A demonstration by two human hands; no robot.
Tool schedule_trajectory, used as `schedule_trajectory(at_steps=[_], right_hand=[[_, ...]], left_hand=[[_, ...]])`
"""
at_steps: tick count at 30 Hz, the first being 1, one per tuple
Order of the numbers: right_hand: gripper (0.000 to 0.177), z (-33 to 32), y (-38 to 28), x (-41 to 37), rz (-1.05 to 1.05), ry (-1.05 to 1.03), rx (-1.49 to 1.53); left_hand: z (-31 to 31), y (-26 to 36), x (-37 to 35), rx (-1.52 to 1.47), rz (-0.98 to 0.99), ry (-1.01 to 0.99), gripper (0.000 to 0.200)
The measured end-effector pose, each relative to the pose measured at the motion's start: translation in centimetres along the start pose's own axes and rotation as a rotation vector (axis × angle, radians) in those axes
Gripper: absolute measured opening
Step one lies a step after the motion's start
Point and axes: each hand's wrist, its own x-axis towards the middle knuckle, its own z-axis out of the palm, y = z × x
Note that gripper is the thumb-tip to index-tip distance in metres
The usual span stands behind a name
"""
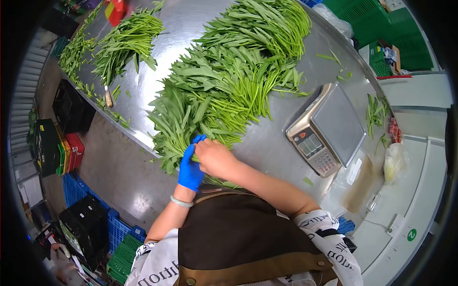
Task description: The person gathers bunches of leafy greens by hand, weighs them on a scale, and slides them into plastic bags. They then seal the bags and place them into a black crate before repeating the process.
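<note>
My left hand [191,171], in a blue glove, is closed at the near end of a bunch of water spinach [174,121] at the table's near edge. My bare right hand [215,158] meets the glove's fingertips with its fingers pinched together. What lies between those fingers is hidden. Just beyond both hands spreads a large pile of water spinach [229,86], long green stems pointing right and narrow leaves to the left. To the right, a digital scale [338,124] stands on the steel table [267,152] with its grey pan bare.
Another bunch of greens [131,40] lies at the far left, near a wooden-handled knife [109,97] at the table edge. A blurred red thing [115,12] is behind it. Loose leaves [376,112] lie at the right edge. Black crates [86,229] stand on the floor at left.
</note>
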Motion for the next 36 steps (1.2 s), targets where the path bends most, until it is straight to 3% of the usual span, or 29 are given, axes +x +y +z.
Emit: schedule_trajectory(at_steps=[3, 4, 7, 10, 12, 13, 15, 18, 20, 22, 24, 27, 30, 34, 36], right_hand=[[0.041, -1.8, 0.9, -1.7, -0.115, 0.245, 0.285], [0.032, -2.1, 1.1, -2.1, -0.065, 0.433, 0.378], [0.031, -1.9, 4.2, -2.3, 0.309, 0.471, 0.63], [0.028, -0.1, 6.0, -1.4, 0.369, 0.321, 0.346], [0.024, 0.9, 5.5, -0.9, 0.443, 0.163, 0.411], [0.023, 1.4, 5.1, -0.7, 0.475, 0.084, 0.441], [0.022, 2.3, 5.4, -0.8, 0.448, 0.183, 0.394], [0.021, 3.2, 6.4, -2.0, 0.431, 0.441, 0.395], [0.022, 3.4, 7.5, -3.2, 0.459, 0.399, 0.36], [0.02, 2.8, 7.6, -3.8, 0.48, 0.343, 0.39], [0.02, 3.5, 7.9, -3.8, 0.372, 0.442, 0.313], [0.019, 3.9, 7.6, -3.5, 0.316, 0.518, 0.311], [0.02, 3.2, 7.1, -3.1, 0.28, 0.528, 0.305], [0.023, 2.7, 8.2, -3.3, 0.29, 0.66, 0.279], [0.026, 1.6, 9.6, -3.3, 0.513, 0.8, 0.446]], left_hand=[[0.7, 2.0, -0.5, -0.115, 0.042, -0.005, 0.035], [0.5, 2.4, -0.4, -0.103, 0.039, 0.002, 0.031], [-0.2, 2.3, -1.0, -0.08, 0.021, 0.049, 0.024], [0.3, 1.6, -1.2, -0.093, -0.012, 0.081, 0.022], [1.3, 1.4, -1.5, -0.062, -0.012, 0.187, 0.021], [1.4, 1.8, -1.6, -0.03, 0.051, 0.098, 0.02], [1.2, 2.9, -1.9, 0.026, 0.174, -0.077, 0.02], [3.4, 5.2, -4.0, 0.358, 0.476, 0.019, 0.023], [2.9, 6.3, -4.3, 0.424, 0.588, 0.035, 0.025], [1.8, 5.5, -3.5, 0.364, 0.58, 0.247, 0.025], [1.6, 3.8, -2.6, 0.329, 0.531, 0.487, 0.021], [-2.8, -0.5, -1.8, 0.143, 0.264, 0.62, 0.021], [-2.5, -1.6, -2.0, 0.1, 0.224, 0.622, 0.02], [0.4, 1.7, -1.7, 0.263, 0.527, 0.598, 0.021], [1.1, 2.7, -1.5, 0.312, 0.576, 0.594, 0.027]])
